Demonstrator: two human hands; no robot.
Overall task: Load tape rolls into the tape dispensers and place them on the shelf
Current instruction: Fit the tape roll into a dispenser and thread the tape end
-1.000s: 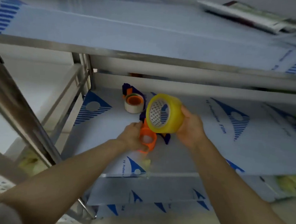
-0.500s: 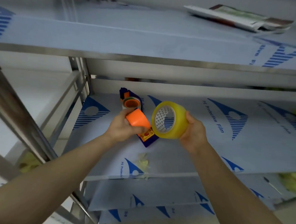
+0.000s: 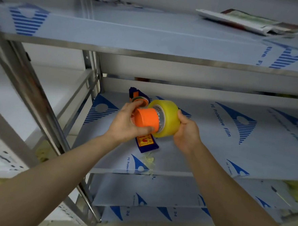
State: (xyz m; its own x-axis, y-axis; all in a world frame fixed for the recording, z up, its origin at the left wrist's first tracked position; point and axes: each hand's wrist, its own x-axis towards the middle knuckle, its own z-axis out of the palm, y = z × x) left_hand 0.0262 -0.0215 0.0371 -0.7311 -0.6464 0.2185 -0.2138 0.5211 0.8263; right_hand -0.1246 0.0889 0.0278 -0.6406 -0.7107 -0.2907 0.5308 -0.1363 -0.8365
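My left hand (image 3: 126,123) grips a tape dispenser by its orange drum (image 3: 147,119); its dark blue handle (image 3: 147,142) with a red-and-yellow label hangs below my fingers. My right hand (image 3: 185,131) holds a yellowish clear tape roll (image 3: 169,119) by its outer side. The roll's core meets the right end of the orange drum. Both are held above the middle shelf (image 3: 212,152). Behind my left hand, a second blue and orange dispenser (image 3: 137,97) carrying a tape roll stands at the back of that shelf, partly hidden.
The metal rack has a top shelf (image 3: 150,37) covered in blue-printed protective film, with a flat packet (image 3: 248,22) at its right. Lower shelves show below. A steel upright (image 3: 43,119) runs diagonally on the left. Yellowish scraps (image 3: 148,159) lie near the middle shelf's front edge.
My hands have come together: the tape roll moved left onto the end of the orange drum, which turned to face it. One second ago the dispenser was lower, at the shelf.
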